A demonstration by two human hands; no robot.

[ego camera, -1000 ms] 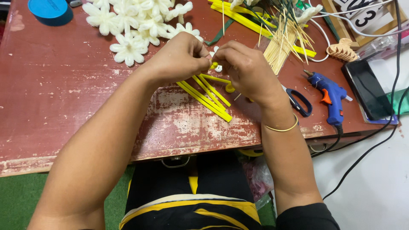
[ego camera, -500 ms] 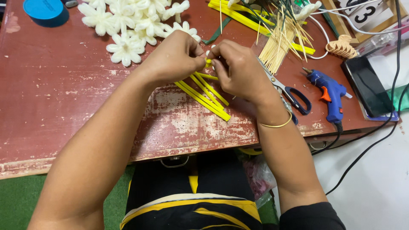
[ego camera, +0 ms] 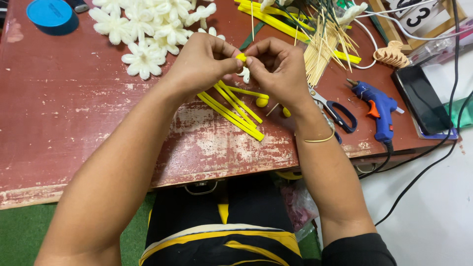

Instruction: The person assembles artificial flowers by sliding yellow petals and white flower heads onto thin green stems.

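Yellow is the colour of the small piece pinched between the two hands, above the middle of the worn red table, nearer its far edge than its near one. Toward the far left corner sits a round blue lid, and beside it a heap of white paper flowers spreads along the far edge. The left hand is curled nearly closed, thumb and forefinger nipping the yellow piece from its left side. The right hand is likewise closed down, its fingertips meeting the same piece from the right; a small white bit shows just under the pinch, though what it is cannot be told. Below the hands, yellow strips lie fanned on the table with a yellow ball touching one end.

Judging by its look, the piece is very light and soft, probably foam or crepe, easily crushed or torn, so a gentle fingertip hold at its edges suits it better than a squeeze.

Further right lie a bundle of thin wooden sticks, blue-handled scissors, a blue glue gun and, near the right edge, a dark phone.
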